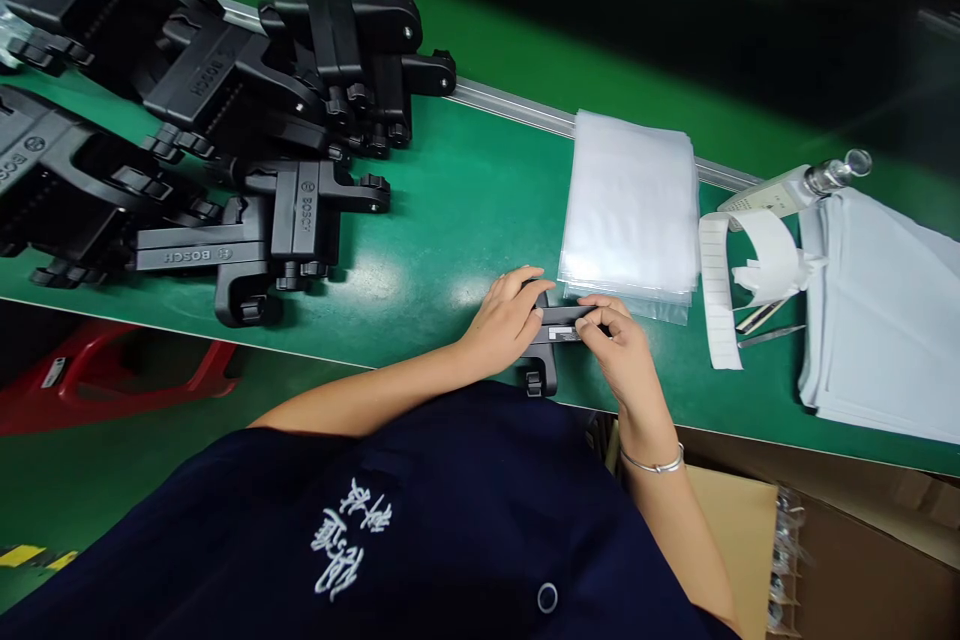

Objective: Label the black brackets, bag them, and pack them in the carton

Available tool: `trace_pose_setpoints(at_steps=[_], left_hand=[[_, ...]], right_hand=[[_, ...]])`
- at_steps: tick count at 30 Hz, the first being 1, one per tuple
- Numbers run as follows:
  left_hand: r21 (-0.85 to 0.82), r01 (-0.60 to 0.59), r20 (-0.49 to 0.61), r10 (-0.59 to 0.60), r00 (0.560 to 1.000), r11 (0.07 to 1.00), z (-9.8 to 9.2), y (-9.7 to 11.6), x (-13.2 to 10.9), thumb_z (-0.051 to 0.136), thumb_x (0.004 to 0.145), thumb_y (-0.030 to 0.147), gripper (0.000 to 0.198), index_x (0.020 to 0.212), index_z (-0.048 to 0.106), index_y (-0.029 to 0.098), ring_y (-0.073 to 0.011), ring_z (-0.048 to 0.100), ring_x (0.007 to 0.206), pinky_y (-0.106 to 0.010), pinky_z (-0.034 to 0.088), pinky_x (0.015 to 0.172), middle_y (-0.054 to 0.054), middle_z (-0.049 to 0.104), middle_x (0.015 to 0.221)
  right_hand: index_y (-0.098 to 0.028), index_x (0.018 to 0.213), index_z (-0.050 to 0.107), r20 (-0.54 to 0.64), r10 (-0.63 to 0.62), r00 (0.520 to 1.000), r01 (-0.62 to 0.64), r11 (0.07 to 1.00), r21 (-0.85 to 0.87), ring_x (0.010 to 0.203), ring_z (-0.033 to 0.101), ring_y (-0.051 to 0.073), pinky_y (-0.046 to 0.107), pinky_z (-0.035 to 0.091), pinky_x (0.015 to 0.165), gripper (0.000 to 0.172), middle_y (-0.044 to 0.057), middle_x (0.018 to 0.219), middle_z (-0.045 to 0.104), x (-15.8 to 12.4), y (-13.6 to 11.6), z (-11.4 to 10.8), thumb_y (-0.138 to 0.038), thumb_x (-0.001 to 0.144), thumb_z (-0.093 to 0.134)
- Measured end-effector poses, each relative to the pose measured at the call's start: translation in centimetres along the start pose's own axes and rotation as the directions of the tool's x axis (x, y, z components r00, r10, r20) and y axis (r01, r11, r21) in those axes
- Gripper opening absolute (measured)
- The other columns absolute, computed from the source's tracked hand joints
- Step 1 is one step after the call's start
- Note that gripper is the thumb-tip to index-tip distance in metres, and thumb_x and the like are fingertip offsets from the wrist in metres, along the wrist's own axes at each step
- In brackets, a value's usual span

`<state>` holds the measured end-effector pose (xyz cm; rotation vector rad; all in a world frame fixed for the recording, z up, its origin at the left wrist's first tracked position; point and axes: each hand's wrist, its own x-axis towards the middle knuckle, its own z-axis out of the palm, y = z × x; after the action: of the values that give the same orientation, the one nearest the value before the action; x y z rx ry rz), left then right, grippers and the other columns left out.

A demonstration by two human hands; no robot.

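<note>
Green worktop (450, 210), seen from above, running from lower left to upper right, with a metal rail (517, 110) along its far edge. Nearest the viewer: a dark blue garment (420, 520) with white embroidered characters, and below the worktop's near edge a cardboard box (862, 560) at right and a red object (127, 375) on the floor at left.

At the near edge, about midway along it, lies a small black plastic part (551, 340), partly overhanging the edge. The left hand (510, 315) rests on its left end, fingers (525, 285) curled over the top and grasping it. The right hand (619, 340) meets it from the right, fingertips (592, 320) pinched on a small white label (564, 332) lying on the part's upper face; a thin bracelet (654, 465) circles the right wrist.

Just beyond the hands, touching distance from the part, sits a stack of clear plastic bags (634, 205). Toward the right end: a curled strip of white labels (742, 265), metal tweezers (769, 332) just beside it, a stack of white sheets (885, 320), and a small bottle with a clear cap (836, 172) near the far edge.

At the left end, well apart from the hands, larger black plastic housings (225, 120) marked BOSCH lie piled from near edge to far rail.
</note>
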<state>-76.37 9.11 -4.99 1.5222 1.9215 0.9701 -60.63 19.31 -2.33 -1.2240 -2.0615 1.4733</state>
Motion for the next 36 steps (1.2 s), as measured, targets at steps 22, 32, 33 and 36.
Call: trace_pose_setpoints(at_steps=[22, 32, 33, 36], left_hand=[[-0.009, 0.009, 0.006, -0.009, 1.0, 1.0, -0.12, 0.16, -0.01, 0.036, 0.093, 0.02, 0.037, 0.127, 0.048, 0.016, -0.0272, 0.039, 0.133, -0.049, 0.034, 0.111, -0.015, 0.042, 0.14], [-0.007, 0.007, 0.006, -0.007, 1.0, 1.0, -0.1, 0.13, 0.01, 0.036, 0.093, 0.02, 0.036, 0.127, 0.048, 0.017, -0.0262, 0.039, 0.133, -0.048, 0.034, 0.111, -0.014, 0.043, 0.14], [-0.009, 0.008, 0.007, -0.008, 1.0, 1.0, -0.1, 0.13, 0.02, 0.036, 0.093, 0.02, 0.036, 0.127, 0.048, 0.017, -0.026, 0.039, 0.133, -0.048, 0.033, 0.112, -0.014, 0.043, 0.14], [-0.012, 0.007, 0.005, -0.007, 1.0, 1.0, -0.09, 0.14, 0.02, 0.036, 0.093, 0.02, 0.037, 0.127, 0.048, 0.017, -0.0261, 0.039, 0.133, -0.048, 0.033, 0.112, -0.014, 0.043, 0.139]], right_hand=[[-0.021, 0.06, 0.055, 0.009, 0.005, 1.0, -0.005, 1.0, -0.013, 0.109, 0.053, 0.027, 0.046, 0.032, 0.101, 0.021, 0.007, 0.107, 0.061, -0.01, -0.13, -0.08, -0.03, 0.078, 0.061], [-0.021, 0.06, 0.056, 0.029, 0.027, 0.999, -0.028, 1.0, 0.009, 0.111, 0.053, 0.026, 0.045, 0.032, 0.101, 0.021, 0.007, 0.107, 0.06, 0.12, -0.19, -0.32, -0.031, 0.077, 0.062], [-0.021, 0.06, 0.056, 0.025, 0.027, 0.999, -0.028, 1.0, 0.003, 0.111, 0.053, 0.026, 0.045, 0.032, 0.101, 0.021, 0.007, 0.107, 0.06, 0.1, -0.22, -0.29, -0.031, 0.077, 0.062], [-0.021, 0.059, 0.056, 0.016, 0.027, 1.0, -0.027, 1.0, -0.009, 0.109, 0.053, 0.027, 0.046, 0.031, 0.101, 0.021, 0.008, 0.106, 0.06, 0.07, -0.3, -0.2, -0.031, 0.077, 0.061]])
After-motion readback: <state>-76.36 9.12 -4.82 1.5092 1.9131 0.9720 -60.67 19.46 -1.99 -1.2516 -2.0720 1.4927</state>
